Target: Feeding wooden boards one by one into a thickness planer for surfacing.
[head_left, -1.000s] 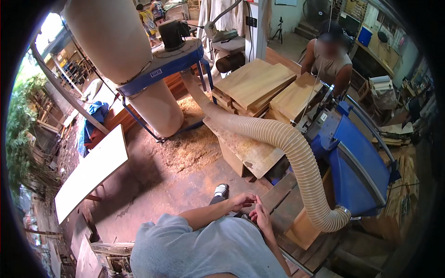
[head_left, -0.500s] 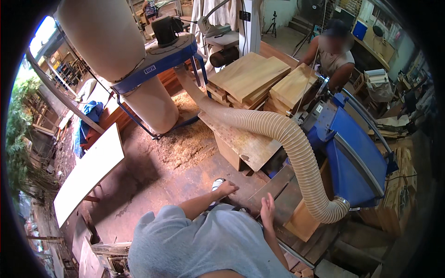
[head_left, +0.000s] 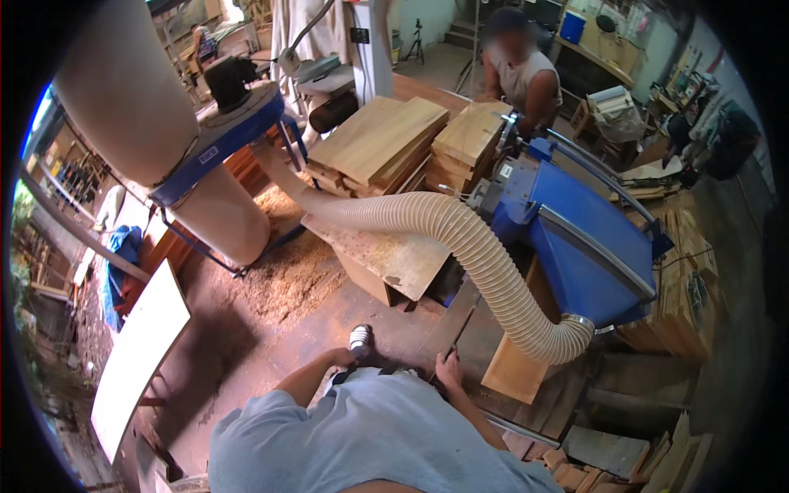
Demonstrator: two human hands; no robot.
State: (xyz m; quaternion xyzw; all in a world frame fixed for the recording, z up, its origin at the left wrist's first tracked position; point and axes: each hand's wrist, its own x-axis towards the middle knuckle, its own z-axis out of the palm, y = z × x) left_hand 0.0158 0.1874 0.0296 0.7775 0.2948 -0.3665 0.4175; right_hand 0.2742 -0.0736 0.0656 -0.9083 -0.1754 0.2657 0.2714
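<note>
My left hand [head_left: 340, 357] is down at my waist, beside a striped sandal [head_left: 360, 337] on the floor. Its fingers look curled in, and whatever they hold is hidden. In front of my right hip, my right hand [head_left: 449, 370] is closed, with a small dark tip sticking up from it that I cannot make out. Just right of that hand a wooden board [head_left: 518, 368] juts out under a blue machine hood [head_left: 588, 246]. A ribbed beige hose [head_left: 485, 263] curves from the hood over toward the dust collector [head_left: 222, 140].
Stacked planks [head_left: 378, 140] stand behind the hose, near a worker [head_left: 526, 82]. A worn panel [head_left: 394, 251] lies under the hose. Wood shavings [head_left: 288, 292] cover the floor by the collector. A white sheet [head_left: 144, 361] leans at left; offcuts [head_left: 604, 452] lie at lower right.
My right hand has gone from stretched fingers to a closed grip. My left hand has drawn back left toward my waist. The whole view has shifted, with the machine now further left.
</note>
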